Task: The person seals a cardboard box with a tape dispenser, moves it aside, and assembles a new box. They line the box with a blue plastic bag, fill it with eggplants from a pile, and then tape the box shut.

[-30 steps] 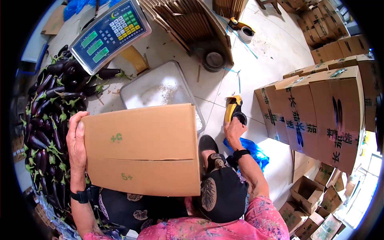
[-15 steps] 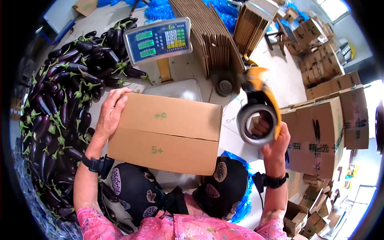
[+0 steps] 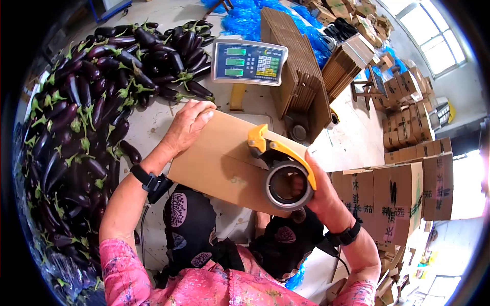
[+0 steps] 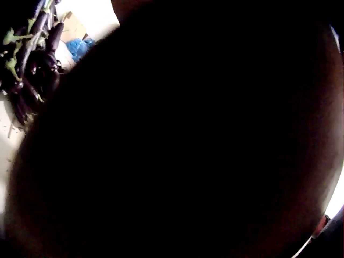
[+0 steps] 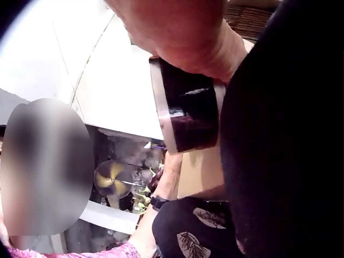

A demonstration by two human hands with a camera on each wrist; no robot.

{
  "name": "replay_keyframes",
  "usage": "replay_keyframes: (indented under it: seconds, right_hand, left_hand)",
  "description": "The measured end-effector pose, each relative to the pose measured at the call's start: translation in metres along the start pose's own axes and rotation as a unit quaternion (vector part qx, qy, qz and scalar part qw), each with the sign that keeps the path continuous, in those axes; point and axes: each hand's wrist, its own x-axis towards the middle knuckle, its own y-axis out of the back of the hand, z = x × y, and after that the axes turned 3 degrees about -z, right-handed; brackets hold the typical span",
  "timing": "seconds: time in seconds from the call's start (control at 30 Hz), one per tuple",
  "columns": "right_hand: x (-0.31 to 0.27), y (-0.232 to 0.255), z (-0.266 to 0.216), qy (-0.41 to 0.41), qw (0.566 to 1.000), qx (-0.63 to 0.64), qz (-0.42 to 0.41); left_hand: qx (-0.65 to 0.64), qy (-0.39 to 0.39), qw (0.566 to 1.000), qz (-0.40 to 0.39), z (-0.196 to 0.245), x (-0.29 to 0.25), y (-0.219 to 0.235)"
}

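Note:
A closed cardboard box [image 3: 212, 158] lies tilted over the person's lap in the head view. My left hand [image 3: 188, 126] holds its far left corner, thumb on the top face. In my right hand [image 3: 322, 191] is a yellow tape dispenser [image 3: 297, 157], gripped at its side above the box's right part. Its nose overlaps the box's far edge, and a wide tape roll [image 3: 269, 196] sits at the near end. The right wrist view shows the dark roll [image 5: 191, 110] under the right hand [image 5: 177, 32]. Darkness fills most of the left wrist view.
Eggplants [image 3: 76, 132] are heaped on the left. Beyond the box stands a weighing scale [image 3: 249, 62], beside flattened cartons [image 3: 296, 66]. Printed boxes [image 3: 393, 199] are stacked at the right, and blue plastic [image 3: 245, 23] lies at the back.
The right hand has picked the tape dispenser up off the floor and brought it left over the box. Still held by the left hand, the box has turned and tilted. The head view has shifted.

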Motion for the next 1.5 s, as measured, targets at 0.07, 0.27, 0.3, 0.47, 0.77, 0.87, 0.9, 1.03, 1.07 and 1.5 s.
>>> replay_keyframes:
  seconds: [0.07,0.27,0.3,0.47,0.77,0.87,0.9,1.03,1.07,1.5]
  right_hand:
    - [-0.007,-0.003,-0.015,0.030,0.996,-0.085,-0.027]
    - [0.021,0.014,-0.051,0.030,0.906,-0.379,-0.185]
    - [0.024,0.001,-0.054,0.029,0.875,-0.447,-0.182]
    - [0.027,-0.007,-0.051,0.051,0.862,-0.476,-0.165]
    - [0.003,-0.056,-0.048,0.193,0.914,-0.342,-0.099]
    - [0.031,-0.056,-0.027,0.344,0.799,-0.482,-0.104]
    - [0.034,-0.060,-0.026,0.381,0.748,-0.534,-0.102]
    - [0.044,-0.056,-0.018,0.364,0.735,-0.568,-0.075]
    - [0.043,-0.056,-0.018,0.363,0.737,-0.564,-0.077]
    - [0.044,-0.071,-0.014,0.373,0.727,-0.572,-0.072]
  left_hand:
    - [-0.016,-0.001,1.000,0.007,0.000,0.000,-0.001]
    - [-0.020,-0.018,0.999,0.020,-0.005,0.002,-0.004]
    - [-0.024,-0.021,0.999,0.023,-0.006,0.002,-0.004]
    - [-0.031,-0.004,0.999,0.020,-0.007,-0.001,-0.004]
    - [-0.045,-0.046,0.997,0.045,-0.014,-0.001,-0.007]
    - [-0.044,-0.041,0.996,0.066,-0.017,-0.005,-0.011]
    - [-0.044,-0.036,0.996,0.064,-0.017,-0.005,-0.011]
    - [-0.049,-0.036,0.996,0.071,-0.016,-0.004,-0.012]
    - [-0.051,-0.043,0.995,0.078,-0.014,-0.003,-0.011]
    - [-0.459,0.117,0.875,-0.101,0.071,-0.038,0.040]
